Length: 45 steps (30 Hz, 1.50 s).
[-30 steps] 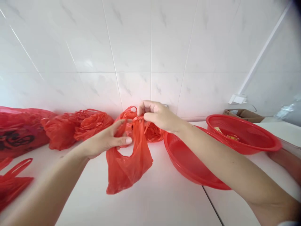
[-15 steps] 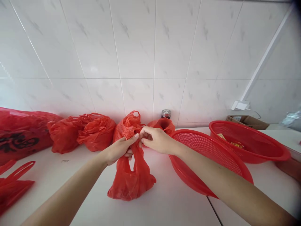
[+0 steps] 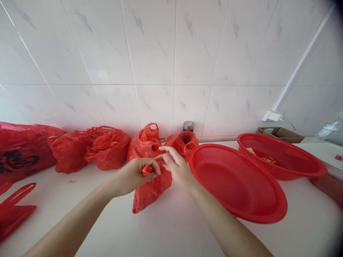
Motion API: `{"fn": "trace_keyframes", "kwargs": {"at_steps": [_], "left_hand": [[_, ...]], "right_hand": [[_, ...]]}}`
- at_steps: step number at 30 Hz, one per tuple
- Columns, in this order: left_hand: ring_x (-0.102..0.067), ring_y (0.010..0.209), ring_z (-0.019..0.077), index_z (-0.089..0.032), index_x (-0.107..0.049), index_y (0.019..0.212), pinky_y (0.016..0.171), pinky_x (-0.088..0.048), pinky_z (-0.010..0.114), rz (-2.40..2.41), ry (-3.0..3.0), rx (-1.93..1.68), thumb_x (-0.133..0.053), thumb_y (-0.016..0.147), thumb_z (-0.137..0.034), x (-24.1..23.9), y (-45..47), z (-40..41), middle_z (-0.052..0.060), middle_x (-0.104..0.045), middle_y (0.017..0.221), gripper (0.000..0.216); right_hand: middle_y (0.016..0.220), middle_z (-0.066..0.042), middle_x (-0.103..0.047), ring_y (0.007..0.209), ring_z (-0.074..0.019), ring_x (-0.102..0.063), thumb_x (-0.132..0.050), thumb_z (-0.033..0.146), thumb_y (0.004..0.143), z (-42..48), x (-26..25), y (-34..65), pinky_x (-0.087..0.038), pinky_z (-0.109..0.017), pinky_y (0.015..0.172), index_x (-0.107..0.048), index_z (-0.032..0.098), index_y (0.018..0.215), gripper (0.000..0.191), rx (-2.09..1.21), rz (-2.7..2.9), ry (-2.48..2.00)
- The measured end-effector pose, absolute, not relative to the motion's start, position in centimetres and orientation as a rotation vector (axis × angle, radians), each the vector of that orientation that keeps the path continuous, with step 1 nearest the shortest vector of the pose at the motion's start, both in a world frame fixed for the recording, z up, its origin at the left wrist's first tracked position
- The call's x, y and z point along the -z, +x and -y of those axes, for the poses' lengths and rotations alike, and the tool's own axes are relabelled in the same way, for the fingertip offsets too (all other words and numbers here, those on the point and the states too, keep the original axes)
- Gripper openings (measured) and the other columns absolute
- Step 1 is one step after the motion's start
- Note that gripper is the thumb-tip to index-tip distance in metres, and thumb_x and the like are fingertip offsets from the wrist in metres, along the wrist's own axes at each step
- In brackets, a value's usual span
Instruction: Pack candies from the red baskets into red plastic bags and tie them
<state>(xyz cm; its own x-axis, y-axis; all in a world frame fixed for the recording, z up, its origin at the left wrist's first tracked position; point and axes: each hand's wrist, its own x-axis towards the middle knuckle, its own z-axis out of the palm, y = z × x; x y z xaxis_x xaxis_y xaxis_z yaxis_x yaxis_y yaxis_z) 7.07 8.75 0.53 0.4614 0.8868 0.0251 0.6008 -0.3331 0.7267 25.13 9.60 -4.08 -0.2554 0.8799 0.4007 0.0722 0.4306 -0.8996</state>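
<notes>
A small red plastic bag [image 3: 150, 191] lies on the white counter [image 3: 171, 232] in the middle of the view. My left hand [image 3: 136, 175] pinches the bag's bunched top between thumb and fingers. From the right, my right hand [image 3: 175, 167] touches the same bunched top with its fingers bent over it. The bag's body rests on the counter below both hands.
Several filled red bags [image 3: 107, 148] stand along the tiled wall, with a dark lidded jar [image 3: 188, 126] behind them. Two red baskets [image 3: 238, 182] [image 3: 281, 155] sit to the right, a cardboard box [image 3: 280, 132] beyond. A flat red bag [image 3: 13, 210] lies far left.
Both hands came down toward the counter, and the bag went from hanging open by its handles to lying bunched with its top gathered in my left hand.
</notes>
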Motion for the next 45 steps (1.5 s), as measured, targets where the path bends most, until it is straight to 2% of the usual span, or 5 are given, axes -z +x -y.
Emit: {"fn": "trace_keyframes", "kwargs": {"at_steps": [10,16,24,31,45], "left_hand": [[-0.058,0.087,0.0154,-0.024,-0.057,0.097,0.072,-0.044,0.025,-1.419,2.412,-1.158,-0.042,0.077,-0.008,3.1,6.9,-8.7,0.002,-0.061,0.104,0.029],[-0.047,0.054,0.0148,-0.022,-0.057,0.073,0.051,-0.034,0.026,-1.461,2.006,-0.624,-0.039,0.091,-0.038,3.0,5.2,-9.5,-0.003,-0.052,0.061,0.03],[-0.061,0.092,0.0246,-0.023,-0.061,0.08,0.088,-0.042,0.036,-1.658,1.578,-0.839,-0.038,0.09,-0.054,10.8,1.3,-6.2,0.004,-0.069,0.09,0.039],[-0.062,0.087,0.0212,-0.023,-0.052,0.091,0.07,-0.047,0.029,-1.997,1.309,-1.473,-0.021,0.093,-0.056,14.9,6.0,-7.6,0.006,-0.066,0.095,0.044],[-0.066,0.072,0.0283,-0.025,-0.06,0.108,0.058,-0.038,0.032,-2.323,1.673,-0.664,-0.024,0.094,-0.044,17.7,3.4,-15.3,0.011,-0.07,0.078,0.043]], "right_hand": [[0.083,0.001,-0.055,0.076,-0.0126,-0.051,-0.056,0.045,0.088,-10.6,6.5,23.5,-0.043,-0.028,0.076,-0.06,0.023,0.1,0.025,-1.505,1.553,-0.609],[0.075,0.002,-0.054,0.069,-0.0121,-0.056,-0.047,0.055,0.089,-10.7,8.4,22.9,-0.049,-0.028,0.072,-0.041,0.022,0.076,0.037,-1.358,1.332,-0.717],[0.079,-0.004,-0.06,0.069,-0.018,-0.063,-0.033,0.053,0.094,-12.4,15.2,25.1,-0.051,-0.031,0.065,-0.039,0.024,0.082,0.032,-1.018,1.149,-1.116],[0.086,-0.004,-0.063,0.08,-0.021,-0.062,-0.037,0.044,0.095,-13.5,16.2,21.4,-0.044,-0.03,0.069,-0.041,0.023,0.093,0.022,-0.564,1.605,-1.21],[0.071,0.0,-0.064,0.065,-0.0181,-0.062,-0.045,0.033,0.09,-19.3,20.5,23.0,-0.033,-0.024,0.055,-0.045,0.023,0.082,0.013,-0.496,1.681,-1.548]]}}
